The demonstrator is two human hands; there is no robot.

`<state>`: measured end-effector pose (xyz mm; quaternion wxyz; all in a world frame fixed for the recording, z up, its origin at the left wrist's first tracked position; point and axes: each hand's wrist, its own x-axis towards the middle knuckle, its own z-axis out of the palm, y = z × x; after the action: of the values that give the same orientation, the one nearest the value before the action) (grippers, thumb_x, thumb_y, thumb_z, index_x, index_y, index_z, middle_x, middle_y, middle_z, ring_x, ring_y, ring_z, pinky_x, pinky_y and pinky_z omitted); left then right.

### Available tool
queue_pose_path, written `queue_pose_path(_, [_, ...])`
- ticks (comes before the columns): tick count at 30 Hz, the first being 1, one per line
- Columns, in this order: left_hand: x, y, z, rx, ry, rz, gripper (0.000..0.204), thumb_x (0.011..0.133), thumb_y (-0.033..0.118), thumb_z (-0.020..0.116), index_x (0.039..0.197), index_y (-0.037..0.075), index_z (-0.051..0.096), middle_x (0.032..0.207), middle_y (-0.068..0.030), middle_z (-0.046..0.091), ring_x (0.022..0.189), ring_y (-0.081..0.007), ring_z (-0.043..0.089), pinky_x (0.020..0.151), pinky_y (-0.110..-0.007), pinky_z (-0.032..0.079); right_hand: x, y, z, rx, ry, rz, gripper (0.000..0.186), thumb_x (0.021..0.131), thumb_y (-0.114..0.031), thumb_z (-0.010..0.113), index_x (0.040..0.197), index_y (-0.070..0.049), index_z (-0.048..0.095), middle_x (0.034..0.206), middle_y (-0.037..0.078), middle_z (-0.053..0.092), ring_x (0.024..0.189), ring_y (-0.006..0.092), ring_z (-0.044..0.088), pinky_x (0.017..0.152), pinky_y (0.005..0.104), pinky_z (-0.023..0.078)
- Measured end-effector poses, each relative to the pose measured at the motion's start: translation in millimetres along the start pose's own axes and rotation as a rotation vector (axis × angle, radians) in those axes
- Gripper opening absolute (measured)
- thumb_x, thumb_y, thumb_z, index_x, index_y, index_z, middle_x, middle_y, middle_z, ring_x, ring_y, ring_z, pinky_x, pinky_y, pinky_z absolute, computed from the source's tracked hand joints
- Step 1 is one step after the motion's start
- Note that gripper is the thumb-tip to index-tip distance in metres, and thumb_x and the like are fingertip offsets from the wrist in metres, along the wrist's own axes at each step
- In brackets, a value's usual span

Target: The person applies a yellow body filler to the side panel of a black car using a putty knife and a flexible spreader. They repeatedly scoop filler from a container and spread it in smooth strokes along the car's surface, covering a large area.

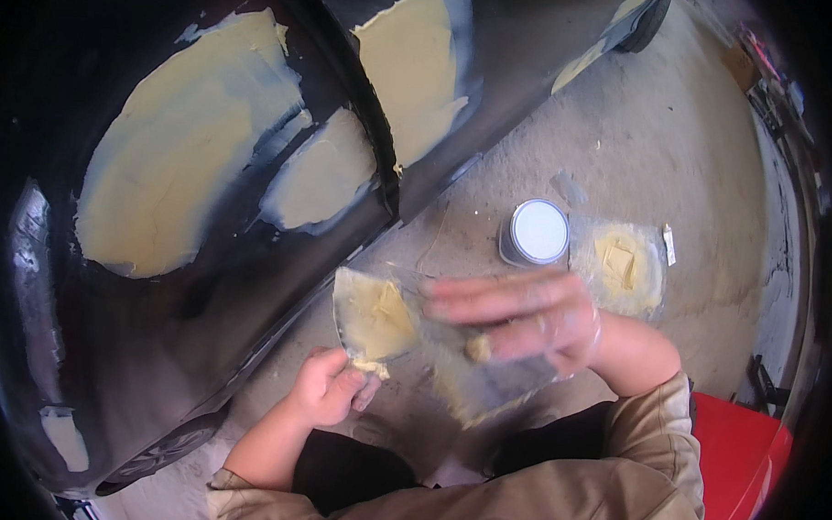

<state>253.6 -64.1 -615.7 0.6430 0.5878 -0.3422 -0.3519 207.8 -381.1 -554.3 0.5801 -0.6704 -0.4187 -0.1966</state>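
Note:
My left hand is closed on a translucent putty spreader, whose face carries a thick smear of cream-yellow filler. Filler also clings to that spreader's lower corner, by the fingertips. To its right, my right hand, partly blurred, is closed round a second, clear spreader edged with filler along its lower side. A dab of filler sits on the fingers or thumb of this hand. Left of both hands stands a dark car side with a broad filler patch, a smaller patch and another patch beyond the panel gap.
A can with a white top stands on the concrete floor ahead. Beside it lies a clear sheet bearing a filler mound. A red panel is at the lower right. The car's wheel shows at lower left.

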Motion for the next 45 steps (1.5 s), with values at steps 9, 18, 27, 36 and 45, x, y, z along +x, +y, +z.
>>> queue_pose_path(9, [-23.9, 16.3, 9.8, -0.145, 0.337, -0.033, 0.072, 0.096, 0.070, 0.049, 0.109, 0.000, 0.056, 0.056, -0.0087, 0.048, 0.041, -0.0191, 0.044, 0.039, -0.032, 0.038, -29.1, 28.6, 3.2, -0.441, -0.171, 0.245, 0.067, 0.072, 0.007, 0.067, 0.133, -0.019, 0.068, 0.136, 0.011, 0.065, 0.123, 0.0335, 0.064, 0.097, 0.0431, 0.058])
queue_pose_path(18, [-8.9, 17.3, 16.5, -0.106, 0.385, -0.087, 0.068, 0.098, 0.068, 0.048, 0.111, 0.001, 0.050, 0.060, -0.0092, 0.048, 0.045, -0.0180, 0.043, 0.041, -0.033, 0.039, 56.8, 51.5, -72.6, -1.201, 0.488, -0.320, 0.046, 0.075, 0.000, 0.068, 0.117, -0.014, 0.075, 0.128, 0.014, 0.066, 0.112, 0.0357, 0.063, 0.096, 0.0479, 0.051])
queue_pose_path(27, [4.5, 16.6, 28.1, 0.047, 0.477, 0.166, 0.054, 0.106, 0.048, 0.048, 0.118, -0.005, 0.053, 0.077, -0.0102, 0.059, 0.060, -0.0148, 0.055, 0.055, -0.029, 0.048, 29.2, -11.2, 34.2, -1.145, 0.096, -0.235, 0.034, 0.083, -0.019, 0.069, 0.116, -0.014, 0.074, 0.125, 0.008, 0.068, 0.107, 0.0253, 0.062, 0.086, 0.0411, 0.050])
queue_pose_path(36, [-13.1, 26.1, 30.4, -0.135, 0.755, 0.043, 0.072, 0.097, 0.072, 0.046, 0.105, 0.001, 0.049, 0.068, -0.0093, 0.052, 0.047, -0.0175, 0.048, 0.041, -0.032, 0.041, 16.6, -2.7, 38.7, -0.911, -0.119, -0.043, 0.036, 0.082, -0.013, 0.064, 0.115, -0.007, 0.074, 0.125, 0.010, 0.069, 0.102, 0.0268, 0.063, 0.085, 0.0402, 0.052])
queue_pose_path(45, [-17.9, 24.9, 31.1, 0.105, 0.738, 0.081, 0.080, 0.094, 0.077, 0.044, 0.102, -0.002, 0.046, 0.056, -0.0091, 0.047, 0.040, -0.0176, 0.044, 0.037, -0.032, 0.041, 75.1, 26.5, -81.7, -1.344, 0.451, -0.470, 0.041, 0.074, -0.003, 0.072, 0.113, -0.015, 0.077, 0.119, 0.008, 0.071, 0.107, 0.0297, 0.064, 0.089, 0.0390, 0.052])
